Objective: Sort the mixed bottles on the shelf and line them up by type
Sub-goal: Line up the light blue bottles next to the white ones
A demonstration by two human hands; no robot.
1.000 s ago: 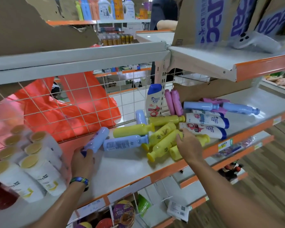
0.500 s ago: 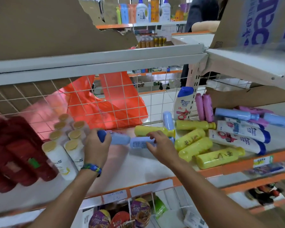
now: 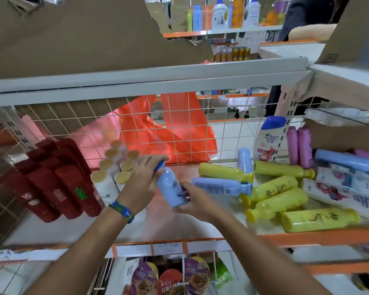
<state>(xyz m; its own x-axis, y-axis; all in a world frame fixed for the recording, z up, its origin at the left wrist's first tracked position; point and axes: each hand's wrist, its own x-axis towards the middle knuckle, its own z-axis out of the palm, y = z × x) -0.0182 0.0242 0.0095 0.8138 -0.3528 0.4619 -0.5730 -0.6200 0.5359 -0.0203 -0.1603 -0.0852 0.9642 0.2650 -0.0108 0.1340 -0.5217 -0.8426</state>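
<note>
A light blue bottle (image 3: pixel 170 188) stands nearly upright over the shelf (image 3: pixel 79 228), cap up. My left hand (image 3: pixel 144 182) grips its neck and upper body; my right hand (image 3: pixel 193 201) holds its lower end. Just right of them a second blue bottle (image 3: pixel 217 186) lies on its side. Several yellow bottles (image 3: pixel 273 188) lie jumbled beyond it, with white shampoo bottles (image 3: pixel 349 190), pink bottles (image 3: pixel 298 145) and more blue ones (image 3: pixel 345 160) at the right. Red bottles (image 3: pixel 58 184) and white gold-capped bottles (image 3: pixel 107 179) stand grouped on the left.
A wire grid (image 3: pixel 179 128) backs the shelf, with a red plastic bag (image 3: pixel 164 133) behind it. A white blue-capped shampoo bottle (image 3: pixel 268 137) stands against the upright post. The upper shelf's rail (image 3: pixel 149 81) hangs overhead. Snack packets (image 3: pixel 170 277) sit on the level below.
My left hand has tilted the blue bottle from lying to nearly upright. My right hand left the second blue bottle and took hold of the first one's base.
</note>
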